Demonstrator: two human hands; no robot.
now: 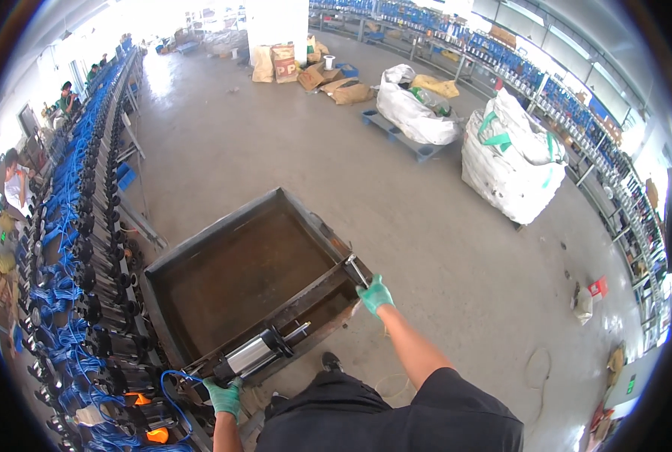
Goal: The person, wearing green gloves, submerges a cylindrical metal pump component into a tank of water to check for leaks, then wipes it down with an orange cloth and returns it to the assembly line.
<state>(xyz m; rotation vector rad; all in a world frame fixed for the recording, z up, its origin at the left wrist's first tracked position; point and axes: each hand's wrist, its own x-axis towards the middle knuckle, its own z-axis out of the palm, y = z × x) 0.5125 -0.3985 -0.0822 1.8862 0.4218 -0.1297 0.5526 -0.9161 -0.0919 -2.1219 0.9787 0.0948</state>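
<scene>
A silver cylindrical motor-like unit [250, 355] with black ends and a thin shaft lies across the near edge of a wide metal tank [200, 231]. My left hand [224, 397], in a green glove, is closed right beside the unit's left end, where a blue cable [168, 393] loops away. What its fingers hold is hidden. At the tank's right corner my right hand [376, 294], also gloved in green, is closed on the lower end of a slim silver metal rod [357, 269]. Murky brown liquid appears to fill the tank.
Along the left runs a long line of black units with blue cables [68, 248]; people sit beyond it. White bulk sacks [513, 162] stand to the right, one on a blue pallet [403, 135]. Cartons [336, 84] lie at the back. Shelving [577, 139] curves along the far right.
</scene>
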